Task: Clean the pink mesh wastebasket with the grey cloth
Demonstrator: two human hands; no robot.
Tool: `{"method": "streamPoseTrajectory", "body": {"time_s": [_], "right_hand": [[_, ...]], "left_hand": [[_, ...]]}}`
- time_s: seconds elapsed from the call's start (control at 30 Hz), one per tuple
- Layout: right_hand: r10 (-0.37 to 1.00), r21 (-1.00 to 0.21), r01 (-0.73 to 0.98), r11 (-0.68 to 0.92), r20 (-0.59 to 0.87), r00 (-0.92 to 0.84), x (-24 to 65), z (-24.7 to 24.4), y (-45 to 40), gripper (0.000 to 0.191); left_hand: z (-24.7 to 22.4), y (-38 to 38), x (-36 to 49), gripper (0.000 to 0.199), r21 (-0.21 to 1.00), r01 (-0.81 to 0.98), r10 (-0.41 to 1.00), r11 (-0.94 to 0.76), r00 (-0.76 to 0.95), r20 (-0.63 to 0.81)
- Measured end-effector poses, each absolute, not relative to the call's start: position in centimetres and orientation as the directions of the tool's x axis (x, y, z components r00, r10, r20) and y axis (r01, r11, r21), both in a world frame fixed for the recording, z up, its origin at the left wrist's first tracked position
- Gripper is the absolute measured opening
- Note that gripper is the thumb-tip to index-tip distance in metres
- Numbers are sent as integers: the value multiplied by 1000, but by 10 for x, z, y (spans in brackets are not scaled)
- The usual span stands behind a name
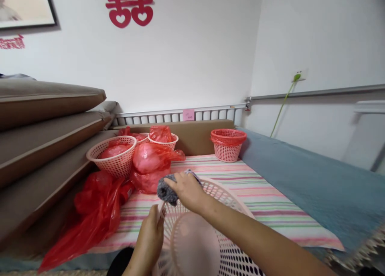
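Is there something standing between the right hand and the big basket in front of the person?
Only the grey cloth, held by the right hand at the rim of the pink basket; nothing else visible stands between.

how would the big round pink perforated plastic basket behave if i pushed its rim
The pink plastic basket is probably light, its walls being full of holes. It likely keeps its shape: the rim curves smoothly. A high push might tip it, since the base is narrower.
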State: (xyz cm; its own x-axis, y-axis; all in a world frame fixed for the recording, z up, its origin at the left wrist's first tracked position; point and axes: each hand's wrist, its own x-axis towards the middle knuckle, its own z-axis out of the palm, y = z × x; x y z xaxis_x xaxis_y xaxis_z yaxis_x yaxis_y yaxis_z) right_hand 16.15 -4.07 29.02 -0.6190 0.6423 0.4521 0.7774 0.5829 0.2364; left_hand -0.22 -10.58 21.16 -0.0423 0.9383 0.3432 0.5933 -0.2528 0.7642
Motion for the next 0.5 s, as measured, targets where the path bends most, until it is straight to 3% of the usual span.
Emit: {"method": "streamPoseTrajectory", "body": {"time_s": [0.07,0.17,0.37,0.5], "right_hand": [[596,242,738,630,458,-659,150,288,-43,36],[647,203,782,590,460,-608,156,287,-47,36],[914,55,971,231,330,-236,223,296,-56,43],[952,-36,989,144,278,-129,262,289,-65,47]], "left_hand": [[209,-108,-4,22,792,559,942,-246,-55,331],[208,-111,-4,28,823,507,945,-255,-50,323],[208,-110,0,29,842,467,947,-270,-33,321],[205,-112,0,30,826,497,957,-268,35,289]]}}
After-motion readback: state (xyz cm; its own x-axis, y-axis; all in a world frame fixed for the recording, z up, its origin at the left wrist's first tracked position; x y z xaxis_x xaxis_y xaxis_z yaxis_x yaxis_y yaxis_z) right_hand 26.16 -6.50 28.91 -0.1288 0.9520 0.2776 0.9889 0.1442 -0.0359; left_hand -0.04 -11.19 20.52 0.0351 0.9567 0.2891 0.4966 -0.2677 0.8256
